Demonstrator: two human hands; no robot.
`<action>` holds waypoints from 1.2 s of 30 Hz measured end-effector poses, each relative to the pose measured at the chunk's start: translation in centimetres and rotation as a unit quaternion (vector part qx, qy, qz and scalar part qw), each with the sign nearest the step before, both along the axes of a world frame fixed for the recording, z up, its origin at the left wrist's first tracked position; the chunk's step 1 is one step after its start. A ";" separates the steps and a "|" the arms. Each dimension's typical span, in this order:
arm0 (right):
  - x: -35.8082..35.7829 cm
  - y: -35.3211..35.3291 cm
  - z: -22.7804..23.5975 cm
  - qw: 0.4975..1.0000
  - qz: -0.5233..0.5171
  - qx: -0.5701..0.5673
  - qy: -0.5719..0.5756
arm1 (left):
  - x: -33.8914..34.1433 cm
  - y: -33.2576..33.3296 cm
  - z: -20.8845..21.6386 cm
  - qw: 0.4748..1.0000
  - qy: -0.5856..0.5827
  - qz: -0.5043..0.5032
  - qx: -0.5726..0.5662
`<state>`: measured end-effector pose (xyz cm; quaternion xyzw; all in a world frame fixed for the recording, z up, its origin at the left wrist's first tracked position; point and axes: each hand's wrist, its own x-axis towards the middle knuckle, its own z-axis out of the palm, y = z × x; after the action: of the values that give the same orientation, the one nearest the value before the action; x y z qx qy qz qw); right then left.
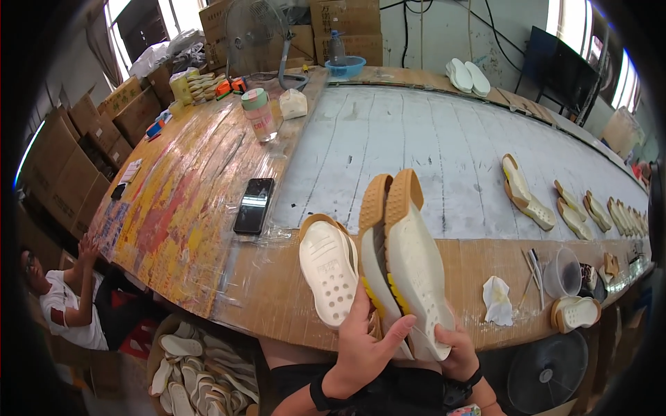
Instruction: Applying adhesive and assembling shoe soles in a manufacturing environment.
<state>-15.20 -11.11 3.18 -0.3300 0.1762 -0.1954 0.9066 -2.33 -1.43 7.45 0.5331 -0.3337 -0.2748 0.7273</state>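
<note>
A pair of cream shoe soles (417, 267) with tan, studded outer edges and yellow patches stands upright in front of me, side by side. My left hand (362, 347) is closed round the lower left part of the pair, thumb across the front. At the lower right, my right hand (459, 352) grips the same pair near its bottom end. Just left of them, more cream soles (327, 270) lie on the cardboard-covered table edge, the top one showing rows of round holes.
A black phone (254, 206) and a pink bottle (259, 116) are on the table. Several soles (528, 194) line the conveyor's right. A white cloth (497, 301) and a clear cup (562, 273) lie nearer. A bin of soles (201, 367) is below; another person (76, 298) sits left.
</note>
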 end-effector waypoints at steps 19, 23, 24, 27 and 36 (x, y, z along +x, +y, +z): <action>-0.9 1.7 0.5 0.700 -0.298 -0.649 -0.018 | -0.4 -3.0 -3.4 0.907 0.331 -0.239 -0.102; -0.7 1.9 -0.5 0.706 -0.291 -0.644 -0.048 | 0.0 -1.7 -2.0 0.927 0.302 -0.212 -0.074; -0.5 2.0 -0.6 0.702 -0.292 -0.646 -0.068 | 0.1 -1.0 -1.7 0.935 0.320 -0.150 -0.039; -0.3 2.2 -1.2 0.811 -0.222 -0.529 -0.112 | 2.2 1.2 -0.3 0.952 0.298 -0.064 0.007; 4.4 -1.4 2.2 0.947 -0.007 -0.321 -0.007 | 5.1 5.7 1.1 0.978 0.157 0.062 0.122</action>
<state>-10.81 -12.54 5.40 -0.6009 0.1004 -0.2496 0.7527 2.76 4.29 8.52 0.5873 -0.1461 -0.3482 0.7159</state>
